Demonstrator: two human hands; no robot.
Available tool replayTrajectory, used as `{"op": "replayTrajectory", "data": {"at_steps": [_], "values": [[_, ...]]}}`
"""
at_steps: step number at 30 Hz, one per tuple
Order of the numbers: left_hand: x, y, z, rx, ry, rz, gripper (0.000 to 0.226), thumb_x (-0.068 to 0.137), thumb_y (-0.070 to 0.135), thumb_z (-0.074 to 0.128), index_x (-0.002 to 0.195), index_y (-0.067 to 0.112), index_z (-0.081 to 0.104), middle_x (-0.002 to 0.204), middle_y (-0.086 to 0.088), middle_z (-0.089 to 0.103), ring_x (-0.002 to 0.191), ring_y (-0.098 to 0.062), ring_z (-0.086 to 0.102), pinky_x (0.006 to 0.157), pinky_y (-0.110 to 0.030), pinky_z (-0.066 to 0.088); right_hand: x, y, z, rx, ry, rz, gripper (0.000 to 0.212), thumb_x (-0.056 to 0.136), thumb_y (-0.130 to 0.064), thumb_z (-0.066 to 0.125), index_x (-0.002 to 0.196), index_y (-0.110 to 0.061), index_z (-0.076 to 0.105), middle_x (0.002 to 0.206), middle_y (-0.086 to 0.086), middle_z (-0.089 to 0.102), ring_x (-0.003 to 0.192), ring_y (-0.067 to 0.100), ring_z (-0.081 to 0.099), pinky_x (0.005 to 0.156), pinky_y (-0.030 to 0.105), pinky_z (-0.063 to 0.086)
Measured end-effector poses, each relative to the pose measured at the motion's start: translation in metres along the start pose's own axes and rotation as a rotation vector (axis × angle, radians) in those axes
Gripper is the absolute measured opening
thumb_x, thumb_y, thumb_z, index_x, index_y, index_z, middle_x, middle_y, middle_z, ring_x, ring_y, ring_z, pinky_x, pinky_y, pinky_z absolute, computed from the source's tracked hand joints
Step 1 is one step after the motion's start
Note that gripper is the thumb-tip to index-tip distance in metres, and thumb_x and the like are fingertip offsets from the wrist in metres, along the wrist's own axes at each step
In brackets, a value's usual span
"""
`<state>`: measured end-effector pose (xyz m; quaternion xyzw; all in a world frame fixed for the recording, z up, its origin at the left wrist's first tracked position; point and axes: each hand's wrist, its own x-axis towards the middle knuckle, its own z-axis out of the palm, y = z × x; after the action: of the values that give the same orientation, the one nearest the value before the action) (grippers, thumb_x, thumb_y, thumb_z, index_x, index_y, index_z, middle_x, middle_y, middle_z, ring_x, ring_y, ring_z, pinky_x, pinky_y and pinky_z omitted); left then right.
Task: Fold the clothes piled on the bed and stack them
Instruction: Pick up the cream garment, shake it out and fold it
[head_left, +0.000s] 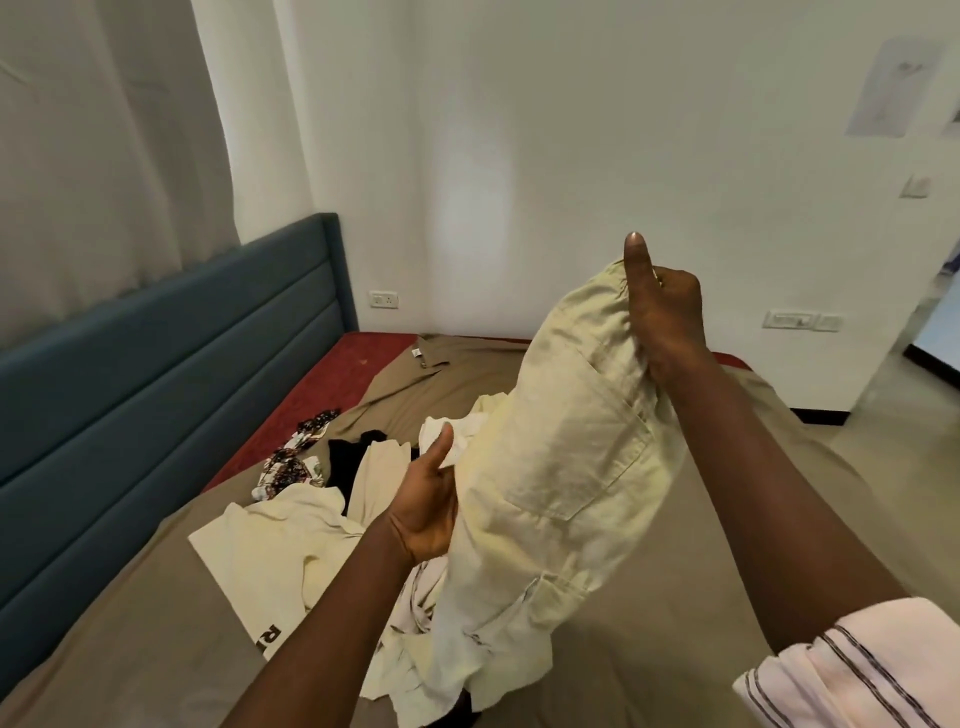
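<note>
Pale beige trousers (561, 467) with patch pockets hang in the air above the bed. My right hand (665, 322) grips their top edge, thumb pointing up. Lower down, my left hand (431, 504) holds the trousers' left side, thumb raised. Under them on the bed lies a pile of clothes (332, 525): a cream T-shirt with dark lettering, a black garment and other light pieces. The trousers' lower end falls onto the pile and hides part of it.
The bed (649, 649) has a brown sheet over a red mattress. A floral cloth (296, 457) lies near the blue padded headboard (156, 374). A brown garment (441, 374) is spread at the far end. White walls and the floor lie to the right.
</note>
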<state>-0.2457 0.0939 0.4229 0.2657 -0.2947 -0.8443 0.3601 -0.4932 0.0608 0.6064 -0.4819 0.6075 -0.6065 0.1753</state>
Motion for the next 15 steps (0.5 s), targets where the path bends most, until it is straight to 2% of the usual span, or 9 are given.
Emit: {"op": "replayTrajectory", "data": {"at_steps": [2,5,7,8,9,11,13,15], "values": [[-0.001,-0.004,0.006,0.013,-0.016,-0.064,0.088,0.094,0.083,0.032,0.146,0.018,0.06,0.151,-0.018,0.054,0.141,-0.04,0.049,0.125,-0.056,0.025,-0.007,-0.003,0.003,0.093,-0.079,-0.042,0.062,0.098,-0.063,0.055,0.061,-0.026,0.023,0.056,-0.01,0.023,0.05,0.007,0.025,0.051,0.026,0.028],[0.003,-0.008,0.019,-0.018,0.048,-0.014,0.083,0.096,0.08,0.035,0.142,0.018,0.063,0.148,-0.019,0.057,0.136,-0.039,0.053,0.124,-0.057,0.028,-0.018,-0.009,0.009,0.168,-0.225,-0.11,0.058,0.1,-0.058,0.055,0.063,-0.028,0.023,0.059,-0.009,0.023,0.053,0.007,0.023,0.05,0.025,0.026],[0.004,0.0,0.027,-0.147,0.142,0.154,0.064,0.103,0.062,0.04,0.128,0.013,0.073,0.13,-0.018,0.069,0.12,-0.037,0.066,0.112,-0.055,0.042,-0.022,-0.01,0.007,0.178,-0.261,-0.164,0.057,0.101,-0.057,0.055,0.063,-0.029,0.022,0.059,-0.009,0.022,0.056,0.009,0.022,0.053,0.027,0.025],[0.004,0.008,0.03,-0.196,0.203,0.253,0.052,0.105,0.051,0.044,0.113,0.012,0.077,0.113,-0.015,0.076,0.106,-0.033,0.072,0.1,-0.05,0.05,-0.022,-0.01,0.005,0.177,-0.253,-0.189,0.057,0.102,-0.056,0.054,0.063,-0.028,0.022,0.059,-0.009,0.022,0.057,0.009,0.022,0.054,0.028,0.025],[0.002,0.018,0.032,-0.238,0.267,0.35,0.042,0.104,0.042,0.05,0.099,0.012,0.077,0.094,-0.01,0.077,0.091,-0.027,0.073,0.087,-0.044,0.053,-0.021,-0.009,0.002,0.174,-0.234,-0.209,0.057,0.102,-0.056,0.053,0.063,-0.028,0.023,0.06,-0.009,0.022,0.057,0.009,0.022,0.055,0.029,0.025],[-0.003,0.041,0.032,-0.263,0.349,0.471,0.022,0.095,0.032,0.061,0.087,0.015,0.072,0.07,0.0,0.069,0.069,-0.014,0.064,0.069,-0.029,0.054,-0.019,-0.007,-0.006,0.187,-0.183,-0.219,0.056,0.104,-0.054,0.051,0.063,-0.027,0.024,0.058,-0.011,0.023,0.057,0.008,0.022,0.055,0.029,0.025],[-0.011,0.065,0.037,-0.197,0.378,0.518,0.022,0.097,0.026,0.061,0.083,0.016,0.074,0.067,0.002,0.066,0.06,-0.01,0.061,0.062,-0.024,0.054,-0.016,-0.008,-0.011,0.217,-0.151,-0.204,0.055,0.105,-0.052,0.048,0.063,-0.026,0.024,0.056,-0.014,0.023,0.056,0.007,0.022,0.054,0.028,0.024],[-0.024,0.089,0.055,-0.063,0.387,0.523,0.025,0.103,0.025,0.057,0.089,0.014,0.075,0.076,-0.002,0.069,0.066,-0.014,0.066,0.068,-0.029,0.059,-0.012,-0.014,-0.015,0.22,-0.121,-0.213,0.055,0.107,-0.051,0.046,0.063,-0.025,0.024,0.054,-0.015,0.023,0.055,0.007,0.022,0.053,0.025,0.025]]}}
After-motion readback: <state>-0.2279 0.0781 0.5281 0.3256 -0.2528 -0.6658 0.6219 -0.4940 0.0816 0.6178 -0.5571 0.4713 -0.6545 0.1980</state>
